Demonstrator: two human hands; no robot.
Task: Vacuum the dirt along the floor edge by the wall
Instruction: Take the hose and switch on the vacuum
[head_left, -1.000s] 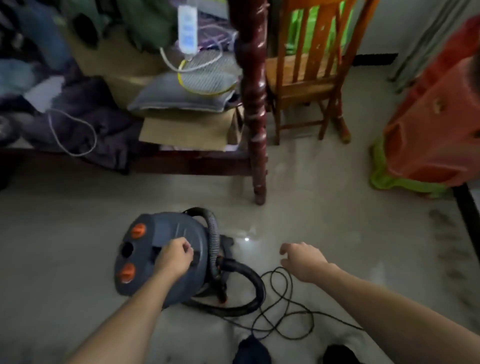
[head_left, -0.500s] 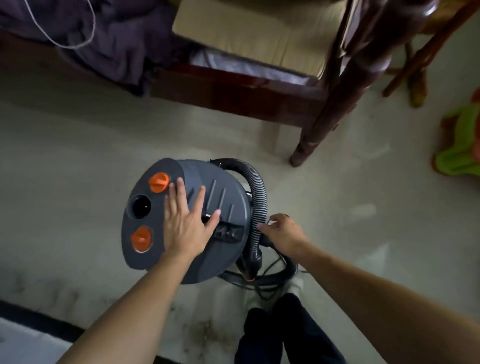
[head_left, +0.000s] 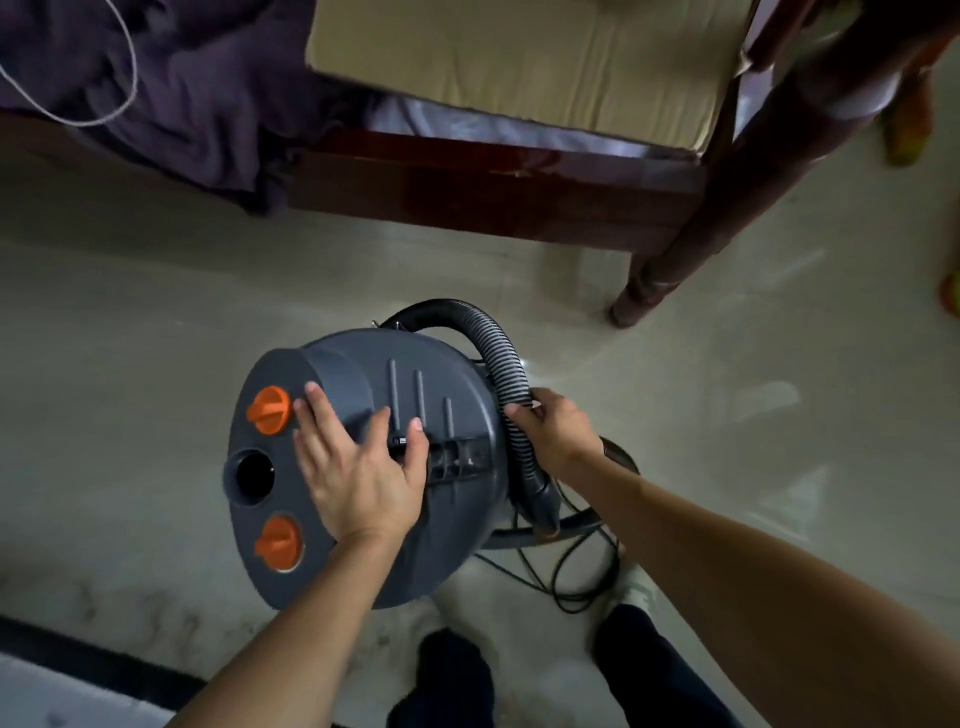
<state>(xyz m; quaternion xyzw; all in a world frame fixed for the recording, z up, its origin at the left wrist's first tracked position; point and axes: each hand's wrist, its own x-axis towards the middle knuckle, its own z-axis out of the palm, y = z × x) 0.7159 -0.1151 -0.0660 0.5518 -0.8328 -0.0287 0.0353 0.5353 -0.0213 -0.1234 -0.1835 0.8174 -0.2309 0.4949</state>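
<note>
since half a second ago the right hand (head_left: 558, 428) has closed on the ribbed hose (head_left: 501, 358), which it was only reaching for before; its fingers and thumb now curl round the hose just beside the canister. the left hand (head_left: 358, 467) lies as before flat on the lid of the grey vacuum (head_left: 431, 384), fingers straight and spread, gripping nothing.

counted: one vacuum, one hose, two orange knobs (head_left: 269, 410), one round port (head_left: 254, 475) between the knobs, one black cord (head_left: 571, 582) looped on the floor (head_left: 130, 338) under the right forearm, two hands. the port is dark inside and what it holds cannot be told; the canister is closed.

the vacuum stands on the floor in front of the person, under the left palm and touching the hose the right hand holds. grey dirt (head_left: 171, 613) streaks the floor at lower left, next to a black skirting strip (head_left: 78, 649), near the vacuum's base. a dark wooden bed frame (head_left: 493, 182) runs behind.
</note>
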